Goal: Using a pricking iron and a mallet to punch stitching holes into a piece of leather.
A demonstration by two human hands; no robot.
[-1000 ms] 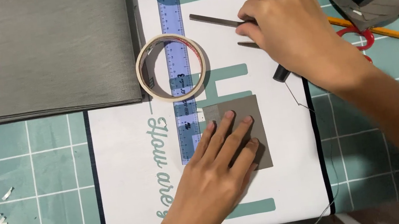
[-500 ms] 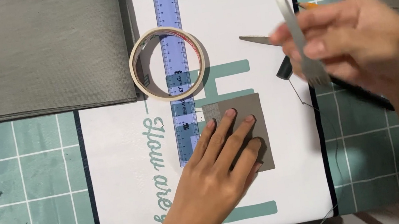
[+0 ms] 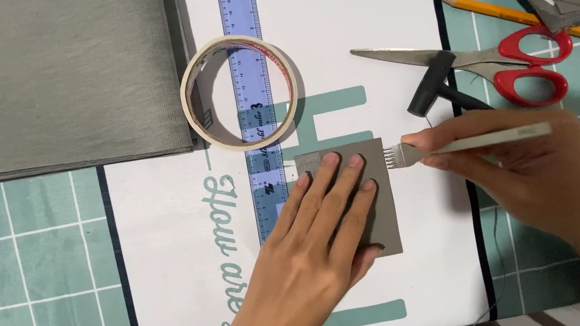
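One grey square piece (image 3: pixel 378 196) lay on the white sheet (image 3: pixel 170 278), just right of the one blue ruler (image 3: pixel 252 100). The left hand (image 3: pixel 317 250) pressed it flat with spread fingers. The right hand (image 3: pixel 526 175) gripped one pronged metal tool (image 3: pixel 469 143), its teeth touching the piece's right edge. One tape roll (image 3: pixel 241 93) and one pair of red scissors (image 3: pixel 495 62) lay above the piece.

Tape roll (image 3: pixel 241 93) lay over blue ruler (image 3: pixel 248 78); red scissors (image 3: pixel 496 66), pencil (image 3: pixel 534 19), mallet (image 3: pixel 437 82), grey fabric (image 3: pixel 44 84) lay on the cutting mat (image 3: pixel 34 282)
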